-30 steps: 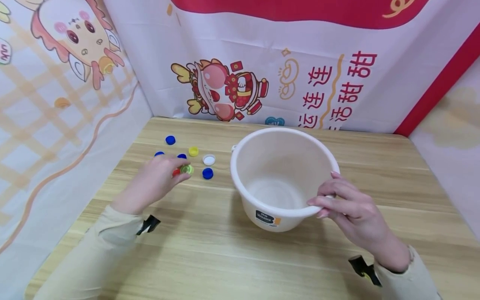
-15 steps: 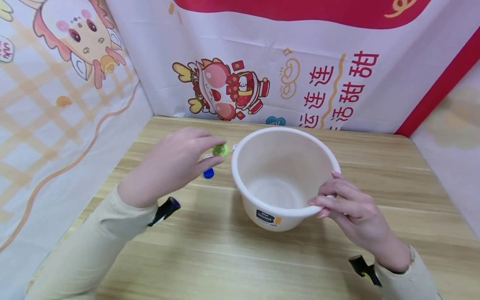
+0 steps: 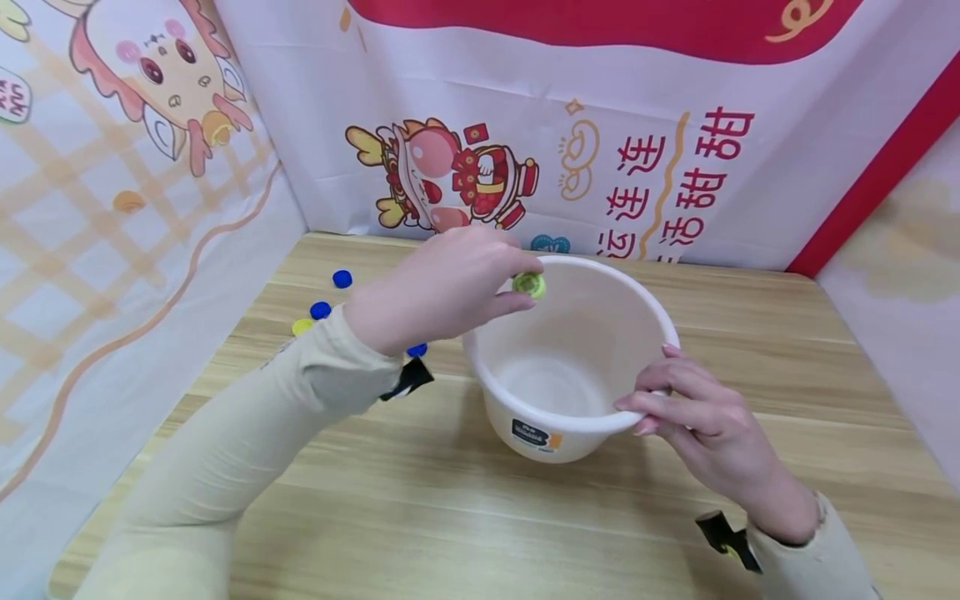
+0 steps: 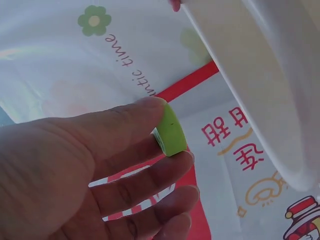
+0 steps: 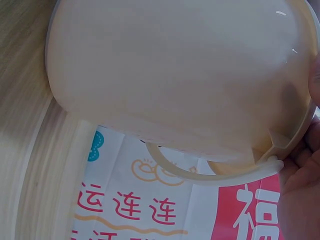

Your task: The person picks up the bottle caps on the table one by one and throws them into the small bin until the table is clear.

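Note:
My left hand (image 3: pixel 450 287) pinches a light green bottle cap (image 3: pixel 529 285) between thumb and forefinger, over the left part of the white bucket's (image 3: pixel 573 446) mouth. Seen from the left wrist, the green cap (image 4: pixel 172 132) is edge-on, and the other fingers curve loosely below it. On the opposite side, my right hand (image 3: pixel 712 429) grips the bucket's rim, with the thumb to the inside. The bucket stands upright on the table; its visible inner floor is bare. A pale handle (image 5: pixel 215 178) hangs along its outside in the right wrist view.
Left of the bucket, blue caps (image 3: pixel 342 278) and a yellow cap (image 3: pixel 302 327) lie on the wooden table (image 3: pixel 480 533). Another blue cap (image 3: pixel 417 350) peeks out beside the left wrist; the forearm hides part of that area. A printed cloth backdrop (image 3: pixel 300 150) rises behind the table.
My left hand has lifted the green cap from among the caps and carried it right, over the bucket's left rim. The right hand and bucket have stayed in place.

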